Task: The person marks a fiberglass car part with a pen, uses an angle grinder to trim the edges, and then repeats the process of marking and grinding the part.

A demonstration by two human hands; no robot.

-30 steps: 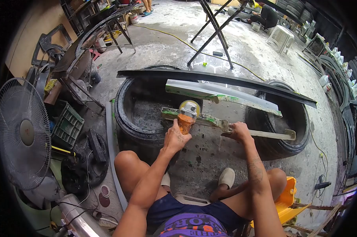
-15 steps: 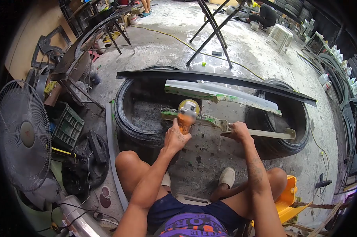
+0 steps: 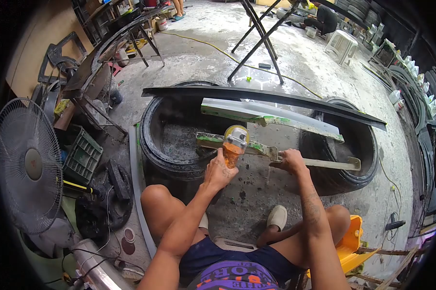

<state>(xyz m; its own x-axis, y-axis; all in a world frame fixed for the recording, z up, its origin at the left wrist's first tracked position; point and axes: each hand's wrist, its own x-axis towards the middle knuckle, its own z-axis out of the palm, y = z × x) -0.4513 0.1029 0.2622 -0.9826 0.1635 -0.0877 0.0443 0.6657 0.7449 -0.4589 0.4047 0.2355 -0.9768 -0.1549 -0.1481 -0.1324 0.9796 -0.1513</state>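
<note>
My left hand (image 3: 220,172) grips an orange angle grinder (image 3: 234,143) whose head rests on a long narrow trim strip (image 3: 319,163) smeared with green filler. That strip spans two black tyres, the left tyre (image 3: 155,145) and the right tyre (image 3: 358,174). My right hand (image 3: 291,160) presses down on the strip just right of the grinder. Behind it, a wider grey panel (image 3: 276,117) and a long black panel (image 3: 256,95) also span the tyres. I sit low with both knees up.
A standing fan (image 3: 27,164) and a green crate (image 3: 83,154) are at the left, with cables and sanding discs (image 3: 127,239) on the floor. Metal trestles (image 3: 259,36) stand behind the tyres. A yellow stool (image 3: 351,244) is under me. Another person crouches far back (image 3: 326,19).
The grinder and my left hand have shifted a little to the right along the strip. My right hand has kept its place.
</note>
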